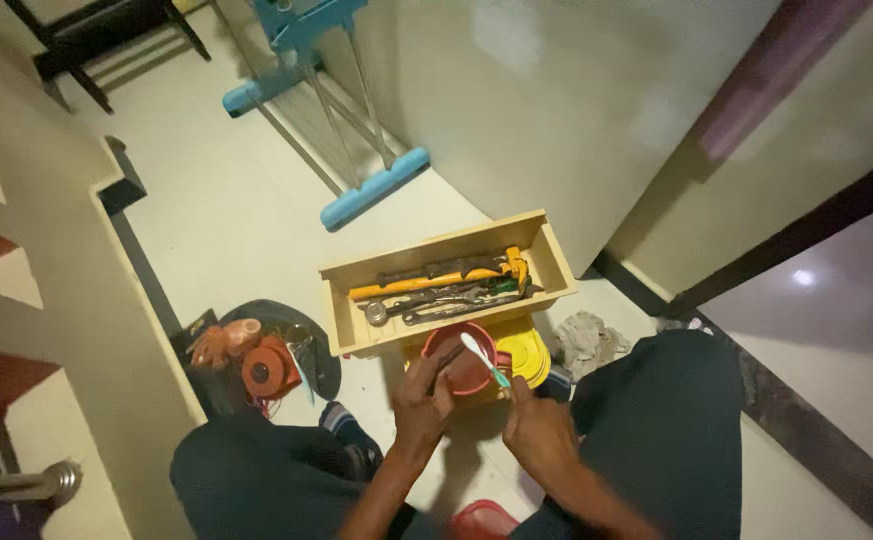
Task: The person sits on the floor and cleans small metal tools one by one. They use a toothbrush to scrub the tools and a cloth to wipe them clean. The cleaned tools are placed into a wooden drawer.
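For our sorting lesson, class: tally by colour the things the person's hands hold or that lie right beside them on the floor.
Red: 1, the round red plastic bowl at the left hand
White: 1, the white plastic spoon with a green handle in the right hand
Yellow: 1, the round yellow plastic lid
Tan: 1, the long tan wooden tool tray
Total: 4

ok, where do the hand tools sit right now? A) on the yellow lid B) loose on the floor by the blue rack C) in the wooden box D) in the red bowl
C: the tools, one with a yellow handle, lie inside the open wooden box, which sits past the red bowl that the left hand grips at its rim, with the right hand beside it.
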